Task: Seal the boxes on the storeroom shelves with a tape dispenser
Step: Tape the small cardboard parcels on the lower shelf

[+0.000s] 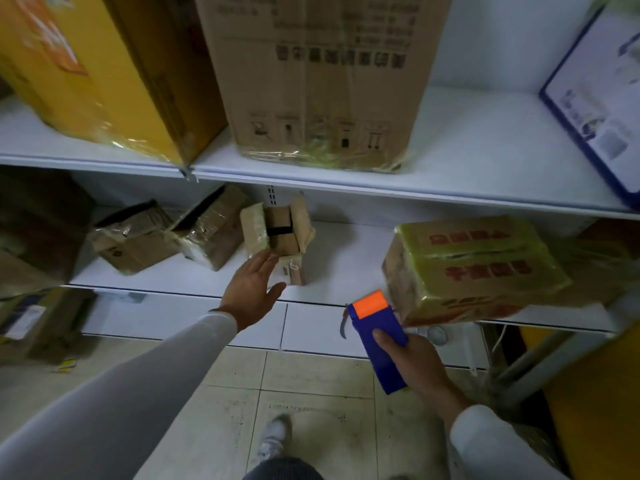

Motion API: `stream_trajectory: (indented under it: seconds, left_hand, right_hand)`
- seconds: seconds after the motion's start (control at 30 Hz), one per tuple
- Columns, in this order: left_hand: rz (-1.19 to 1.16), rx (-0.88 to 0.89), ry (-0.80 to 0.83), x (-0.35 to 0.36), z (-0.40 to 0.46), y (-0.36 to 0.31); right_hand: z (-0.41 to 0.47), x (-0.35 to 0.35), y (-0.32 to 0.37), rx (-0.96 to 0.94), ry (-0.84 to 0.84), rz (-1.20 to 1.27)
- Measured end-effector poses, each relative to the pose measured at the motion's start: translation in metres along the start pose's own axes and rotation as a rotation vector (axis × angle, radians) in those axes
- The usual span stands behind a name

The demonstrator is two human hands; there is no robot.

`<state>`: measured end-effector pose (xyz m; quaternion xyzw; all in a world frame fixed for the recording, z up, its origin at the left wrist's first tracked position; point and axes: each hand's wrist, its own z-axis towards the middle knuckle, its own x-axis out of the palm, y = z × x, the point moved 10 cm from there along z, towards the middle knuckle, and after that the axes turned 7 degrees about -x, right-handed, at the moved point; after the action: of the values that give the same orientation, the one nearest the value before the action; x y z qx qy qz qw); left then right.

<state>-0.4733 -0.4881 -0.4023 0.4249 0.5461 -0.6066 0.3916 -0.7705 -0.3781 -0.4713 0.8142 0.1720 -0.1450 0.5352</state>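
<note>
Left hand: left hand [252, 289] reaches forward with fingers straight and spread, thumb out to the side, holding nothing; the fingertips are at the near lower edge of the small open brown cardboard box [278, 235], and actual contact cannot be confirmed.
Right hand: right hand [414, 363] grips the blue plastic tape dispenser with orange roller [379, 337]; the thumb lies along the top of the blue body and the fingers wrap underneath.
Tape dispenser: held in front of the lower white shelf [346, 258], above the tiled floor [311, 382], orange end pointing toward the shelving, just beside the near corner of the yellow-wrapped carton.
Small open box: stands on the lower shelf with its flaps raised; a dark strap crosses the item inside.
Yellow-wrapped carton: film-covered carton with red print [474, 268] sits at the right of the lower shelf, overhanging the front edge.
Crushed cartons: two dented brown cartons with loose clear tape [166, 233] lie left of the open box, leaning against each other.
Upper shelf: upper white shelf [467, 161] carries a yellow printed carton [86, 71] at left, a tall brown carton with handling symbols [322, 77] in the middle and a white box with blue edging [602, 95] at right.
Sleeves: both arms wear white sleeves.
</note>
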Motion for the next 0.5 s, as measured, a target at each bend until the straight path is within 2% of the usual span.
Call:
stream_trajectory:
  seconds: [0.23,0.5]
  left_hand:
    - [-0.096,0.037,0.068,-0.01,0.036,0.06]
    - [-0.163,0.012,0.256,0.012,0.07,0.063]
  right_hand:
    - [0.02,0.043,0.05,0.023,-0.149,0.077]
    - [0.014,0.062,0.065,0.086,-0.273,0.106]
